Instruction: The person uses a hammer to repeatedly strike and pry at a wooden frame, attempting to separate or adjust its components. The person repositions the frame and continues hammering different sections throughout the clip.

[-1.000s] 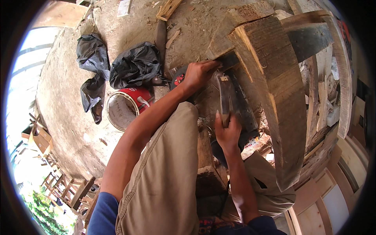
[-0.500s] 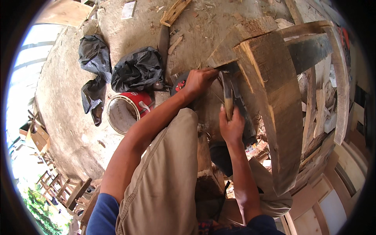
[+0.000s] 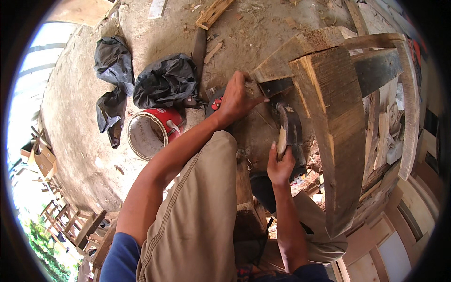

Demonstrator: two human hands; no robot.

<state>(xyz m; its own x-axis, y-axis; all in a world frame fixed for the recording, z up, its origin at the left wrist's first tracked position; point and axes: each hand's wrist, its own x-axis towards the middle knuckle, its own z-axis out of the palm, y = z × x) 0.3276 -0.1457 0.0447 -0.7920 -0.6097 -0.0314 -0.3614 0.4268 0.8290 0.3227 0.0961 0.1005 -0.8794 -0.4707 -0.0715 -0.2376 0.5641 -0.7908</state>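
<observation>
My right hand [image 3: 282, 164] is wrapped round the wooden handle of a hammer [image 3: 282, 136]. Its dark head, a little smeared, points up toward the beam joint. My left hand [image 3: 235, 99] is beside that joint with thumb and forefinger spread apart and nothing visible between them; its other fingers are partly hidden. Next to the thumb tip, a dark flat piece [image 3: 276, 87] with a small pale spot lies against the end of a rough wooden block [image 3: 282, 61]. A thick wooden beam [image 3: 336, 122] joins the block and slants down toward me on the right.
Black plastic bags [image 3: 167, 81] and a red bucket [image 3: 149, 134] tipped on its side lie on the dirt floor to the left. A loose wood piece [image 3: 213, 13] lies at the far side. Stacked planks and wooden panels [image 3: 376, 235] crowd the right.
The hammer has moved down and right, away from the joint. My left thumb and forefinger, closed together at the dark piece before, have spread apart, and the hand has drawn slightly left.
</observation>
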